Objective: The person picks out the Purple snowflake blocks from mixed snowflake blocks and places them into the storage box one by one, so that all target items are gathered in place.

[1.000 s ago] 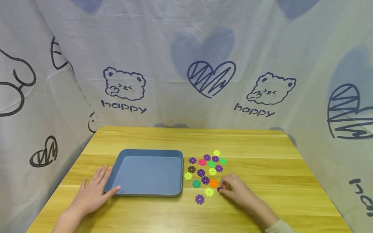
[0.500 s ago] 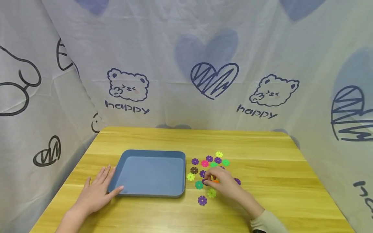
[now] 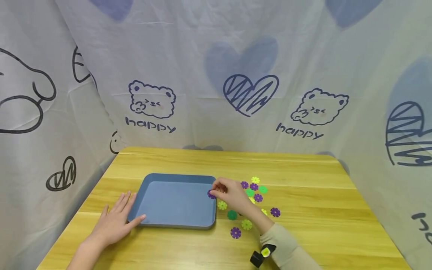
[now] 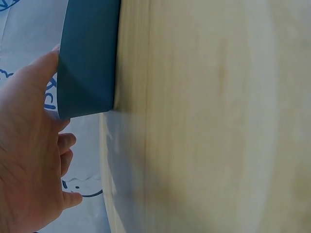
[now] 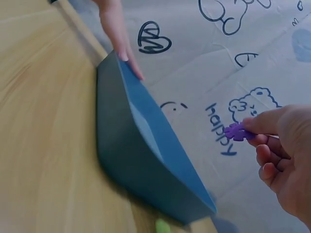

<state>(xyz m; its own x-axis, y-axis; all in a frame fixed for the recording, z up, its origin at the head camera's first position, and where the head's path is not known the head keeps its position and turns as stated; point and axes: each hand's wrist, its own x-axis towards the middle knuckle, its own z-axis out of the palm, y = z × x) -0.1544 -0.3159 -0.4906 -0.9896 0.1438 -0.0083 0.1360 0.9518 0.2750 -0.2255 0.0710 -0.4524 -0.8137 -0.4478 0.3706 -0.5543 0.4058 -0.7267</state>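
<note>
A blue-grey tray (image 3: 175, 202) lies on the table, and no piece shows inside it in the head view. My left hand (image 3: 114, 223) rests at its left end, fingers straight, thumb over the near rim; the left wrist view shows that hand (image 4: 34, 145) against the tray wall (image 4: 90, 58). Between thumb and fingertips my right hand (image 3: 231, 193) pinches a purple notched disc (image 3: 211, 194) above the tray's right rim. In the right wrist view the purple disc (image 5: 237, 131) is held clear of the tray (image 5: 131, 141) by the right hand (image 5: 286, 155).
Right of the tray, several notched discs lie scattered: a purple one (image 3: 235, 233) nearest, a yellow-green one (image 3: 246, 224), a teal one (image 3: 232, 215), another purple one (image 3: 275, 212) farthest right. A printed cloth (image 3: 199, 112) hangs behind the wooden table (image 3: 314, 210).
My right hand picked up a purple disc and moved left over the discs to the tray's right rim. One purple disc now lies farther right. The left hand stayed by the tray.
</note>
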